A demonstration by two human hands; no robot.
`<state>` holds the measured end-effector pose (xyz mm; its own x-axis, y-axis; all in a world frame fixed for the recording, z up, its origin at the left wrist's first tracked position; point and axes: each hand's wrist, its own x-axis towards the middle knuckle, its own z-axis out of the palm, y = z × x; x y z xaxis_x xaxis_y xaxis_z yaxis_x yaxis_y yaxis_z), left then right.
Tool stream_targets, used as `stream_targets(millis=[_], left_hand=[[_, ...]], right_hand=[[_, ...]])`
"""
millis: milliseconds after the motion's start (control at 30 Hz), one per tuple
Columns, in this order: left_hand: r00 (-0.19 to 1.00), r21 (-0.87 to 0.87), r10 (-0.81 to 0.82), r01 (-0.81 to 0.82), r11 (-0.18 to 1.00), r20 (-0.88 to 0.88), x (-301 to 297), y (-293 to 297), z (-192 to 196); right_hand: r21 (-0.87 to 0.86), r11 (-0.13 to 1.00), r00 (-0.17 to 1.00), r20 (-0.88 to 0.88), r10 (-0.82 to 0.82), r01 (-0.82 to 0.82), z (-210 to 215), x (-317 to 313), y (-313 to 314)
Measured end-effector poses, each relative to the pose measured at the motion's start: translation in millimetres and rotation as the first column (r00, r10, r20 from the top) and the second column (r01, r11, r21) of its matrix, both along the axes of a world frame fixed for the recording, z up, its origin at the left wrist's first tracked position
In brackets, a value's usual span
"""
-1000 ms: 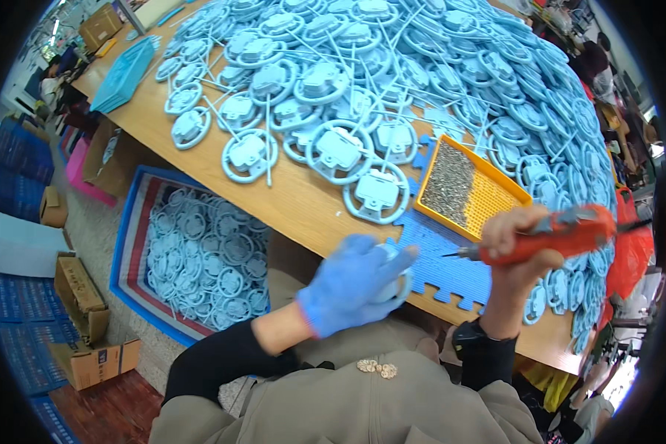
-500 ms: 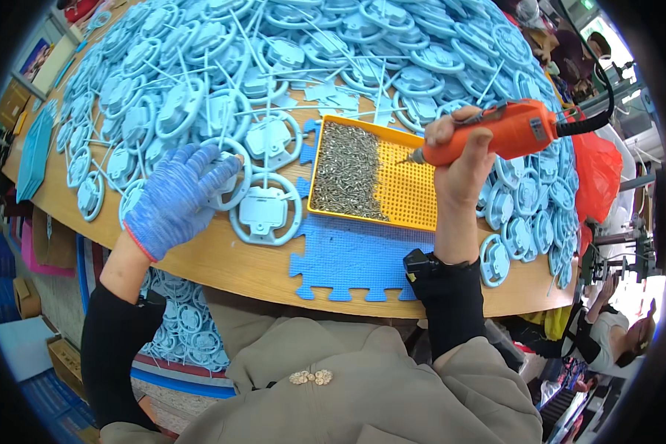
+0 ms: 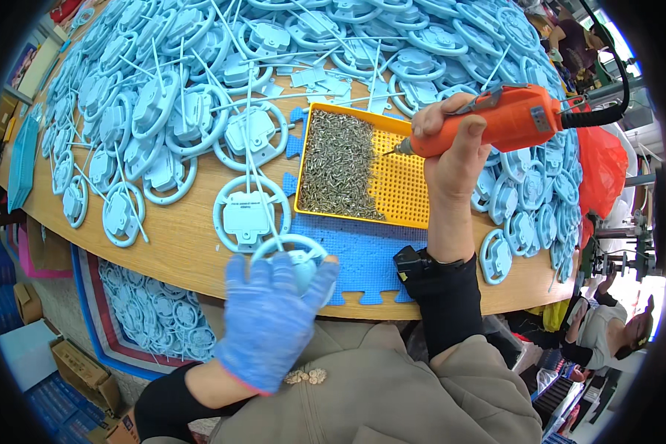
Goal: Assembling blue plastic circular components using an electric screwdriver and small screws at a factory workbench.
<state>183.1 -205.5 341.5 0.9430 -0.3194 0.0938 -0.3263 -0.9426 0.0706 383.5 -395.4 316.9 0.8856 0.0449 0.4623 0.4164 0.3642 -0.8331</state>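
Observation:
My left hand [image 3: 266,325], in a blue knit glove, grips a light blue toy steering wheel [image 3: 302,270] at the table's near edge, over the corner of a blue foam mat [image 3: 377,246]. Just beyond it another steering wheel [image 3: 246,218] lies flat, its back panel facing up and a thin rod across it. My bare right hand [image 3: 455,166] is wrapped round an orange electric screwdriver [image 3: 507,120]. The driver's bit points left, above a yellow perforated tray [image 3: 401,194]. Small metal screws [image 3: 337,163] fill the tray's left part.
A big heap of similar steering wheels [image 3: 318,29] covers the far side of the wooden table [image 3: 177,244]. More lie in a bin [image 3: 159,314] below at left. A red bag [image 3: 601,170] hangs at right, beneath the screwdriver's black cord [image 3: 603,115]. Another person [image 3: 607,329] is at far right.
My left hand has come right and toward me, bringing a steering wheel from the left of the table to the mat's corner. My right hand and the screwdriver have shifted slightly.

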Motion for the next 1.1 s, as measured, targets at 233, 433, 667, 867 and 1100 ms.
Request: stream_targets(millis=[233, 433, 667, 867, 1100], left_hand=[[0.994, -0.429, -0.102, 0.074, 0.9, -0.041, 13.9, 2.8, -18.8], [0.99, -0.516, -0.096, 0.137, 0.846, 0.106, 21.0, 7.1, -41.1], [0.995, -0.505, -0.056, 0.093, 0.858, 0.087, 14.5, 5.6, -44.2], [0.993, -0.507, -0.063, 0.103, 0.855, 0.096, 14.1, 7.1, -44.3], [0.999, -0.494, 0.005, 0.022, 0.869, 0.053, 20.8, -10.0, -44.2]], right_hand=[[0.009, 1.0, 1.0, 0.007, -0.019, 0.019, 32.0, -26.1, -6.8], [0.031, 0.946, 0.94, 0.122, 0.317, -0.323, 56.7, -105.4, 6.4], [0.06, 0.921, 0.918, -0.073, 0.389, -0.386, 35.2, -153.1, 23.1], [-0.16, 0.931, 0.936, 0.077, 0.344, -0.329, 30.4, -151.6, 33.5], [-0.154, 0.937, 0.949, -0.037, 0.312, -0.314, 34.6, -154.3, 37.9]])
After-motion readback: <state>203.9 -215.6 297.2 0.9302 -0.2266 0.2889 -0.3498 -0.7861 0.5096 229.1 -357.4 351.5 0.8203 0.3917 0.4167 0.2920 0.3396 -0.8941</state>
